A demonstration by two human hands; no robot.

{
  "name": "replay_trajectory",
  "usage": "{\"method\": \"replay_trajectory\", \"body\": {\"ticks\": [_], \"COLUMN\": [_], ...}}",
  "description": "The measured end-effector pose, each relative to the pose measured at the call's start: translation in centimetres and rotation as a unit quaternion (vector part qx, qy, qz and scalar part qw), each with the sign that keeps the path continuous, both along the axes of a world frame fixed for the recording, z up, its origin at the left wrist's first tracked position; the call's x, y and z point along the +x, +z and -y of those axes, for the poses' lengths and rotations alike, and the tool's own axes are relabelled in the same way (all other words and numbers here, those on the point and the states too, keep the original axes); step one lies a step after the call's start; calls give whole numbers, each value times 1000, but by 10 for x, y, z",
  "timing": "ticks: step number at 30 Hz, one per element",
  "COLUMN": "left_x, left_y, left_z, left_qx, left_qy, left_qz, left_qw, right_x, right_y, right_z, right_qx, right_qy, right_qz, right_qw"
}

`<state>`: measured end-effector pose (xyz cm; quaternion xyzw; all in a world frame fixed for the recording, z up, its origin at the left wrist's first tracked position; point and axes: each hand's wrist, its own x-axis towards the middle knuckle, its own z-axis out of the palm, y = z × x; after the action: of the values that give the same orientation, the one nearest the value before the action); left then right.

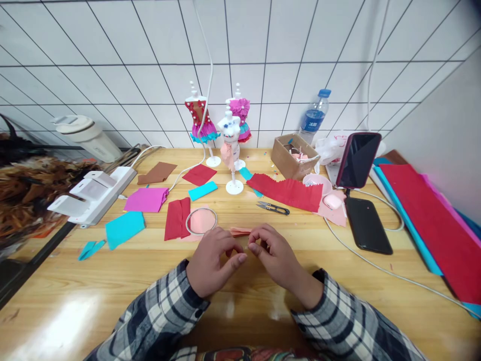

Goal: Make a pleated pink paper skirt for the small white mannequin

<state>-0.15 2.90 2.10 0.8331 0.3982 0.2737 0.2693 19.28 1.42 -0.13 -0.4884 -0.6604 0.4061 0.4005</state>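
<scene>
– Where to find the folded peach strip (239,231)?

– On the wooden table (124,281), just beyond the fingertips, in the gap between left hand (216,260) and right hand (276,254).

– Running which way?

– Runs crosswise, left to right, long and narrow. Points neither toward nor away from the body.

– Nearer to which hand?

– To the right, by the look of things. Seems to reach the curled fingers there, or to pass behind them; can't tell which. Lies close to the left knuckles too.

– Gripping anything?

– Can't tell. Sit apart, both half curled, with a narrow space between fingertips. Could hide something thin in either pinch.

– And the snips (273,208)?

– Lie farther out, slightly rightward.
</scene>
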Motion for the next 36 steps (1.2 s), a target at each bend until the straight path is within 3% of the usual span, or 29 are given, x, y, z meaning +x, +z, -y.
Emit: {"method": "replay_trajectory", "body": {"ticks": [6,20,23,29,31,33,36], "left_x": [8,13,12,11,11,10,9], "left_y": [-1,-9,-9,-8,-7,-6,-6], "left_z": [3,3,4,5,6,6,7], "left_qx": [31,11,-27,-56,-61,-65,-46], "left_qy": [2,22,5,-28,-33,-7,10], "left_qz": [-33,45,89,173,186,175,139], "left_qw": [999,999,996,983,980,982,989], "right_x": [-1,-1,-3,0,5,9,10], "right_y": [-2,1,1,0,3,7,12], "right_z": [2,3,5,0,-1,1,6], "right_qx": [5,10,-29,-186,-134,-10,164], "right_qy": [16,18,14,-8,-55,-86,-43], "right_qz": [16,2,-50,-168,-166,-108,-4], "right_qw": [1000,1000,998,968,975,990,986]}}
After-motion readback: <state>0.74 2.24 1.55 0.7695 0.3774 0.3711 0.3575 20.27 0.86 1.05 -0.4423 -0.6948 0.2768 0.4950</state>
